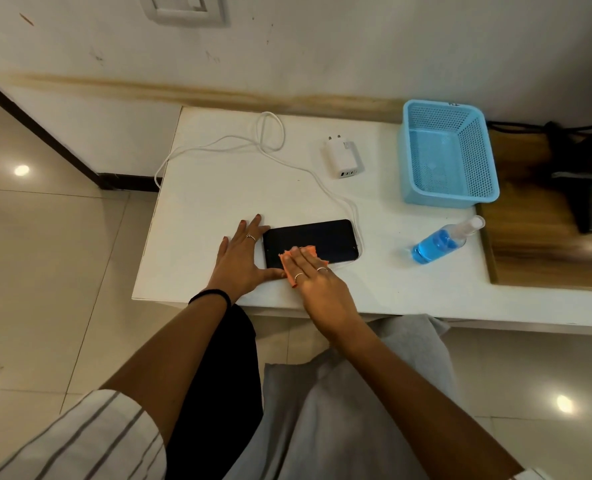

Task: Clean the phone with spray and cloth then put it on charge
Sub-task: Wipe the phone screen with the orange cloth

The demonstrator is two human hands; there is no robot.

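Clearly the wiping is under way. From the head camera, the phone (311,243) lies flat, screen up, on the white tabletop (218,188) near its front edge, a little left of the middle. The left hand (242,259) lies flat with its fingers spread and straight, the thumb along the phone's near edge and the fingers by its left end — a brace, I judge, so the phone does not slide while it is rubbed. The right hand (317,284) presses an orange cloth (296,261) onto the near left part of the screen with straight fingers laid together; nothing is pinched, the cloth is simply trapped under the flat of the fingers, which suits a broad sweeping stroke.

The spray bottle (441,241), with blue liquid inside, lies on its side toward the right front of the tabletop, well apart from the phone — set out of the way of the wiping hand, it seems. A white cable (253,143) loops along the back left of the tabletop and runs forward to the phone's right end; whether it is plugged into the phone cannot be told. The white charger (343,157) lies loose near the back edge, its prongs pointing at the wall, not in the wall socket (183,8) above. A blue basket (448,154) stands at the back right corner.
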